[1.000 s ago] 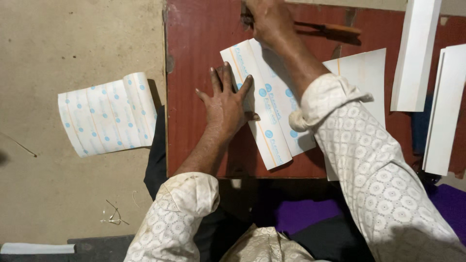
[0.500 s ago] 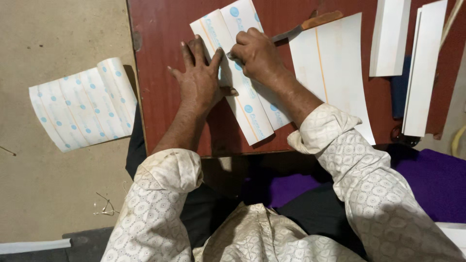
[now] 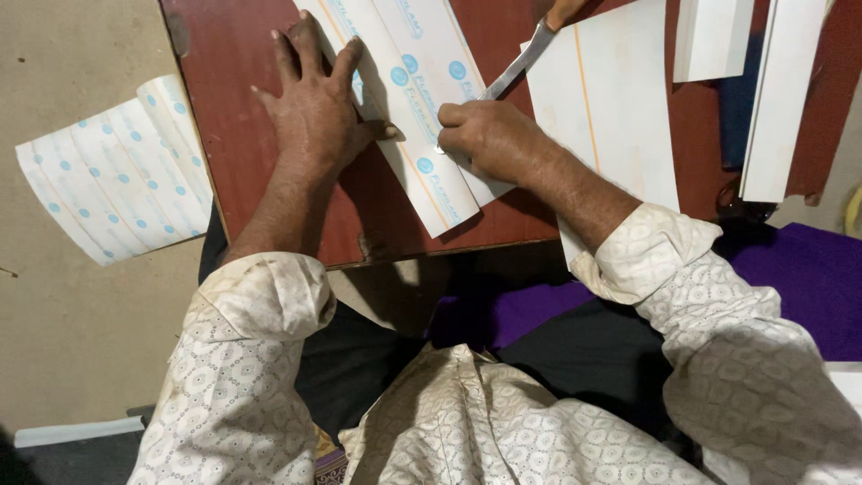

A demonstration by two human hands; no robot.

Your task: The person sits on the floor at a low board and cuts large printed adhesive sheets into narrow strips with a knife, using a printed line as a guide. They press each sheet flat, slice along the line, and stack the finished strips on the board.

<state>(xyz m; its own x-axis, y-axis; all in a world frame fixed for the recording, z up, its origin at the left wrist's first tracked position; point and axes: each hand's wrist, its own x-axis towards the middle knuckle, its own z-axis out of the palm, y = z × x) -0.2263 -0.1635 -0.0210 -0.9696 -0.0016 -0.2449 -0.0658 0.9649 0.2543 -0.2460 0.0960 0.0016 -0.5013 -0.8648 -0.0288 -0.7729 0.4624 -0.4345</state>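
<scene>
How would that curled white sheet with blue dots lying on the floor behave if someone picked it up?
The curled white sheet with blue dots would probably flop and bend, since it looks thin. Its right edge already curls upward, so it would likely roll back on itself. It seems light for its size, and a smooth film surface might feel slippery.

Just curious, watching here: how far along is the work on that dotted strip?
Looks done: a dotted sheet lies aside on the floor. In hand: left hand presses the strip flat; right hand grips something small on it. Left: blank sheet and knife lie untouched.
</scene>
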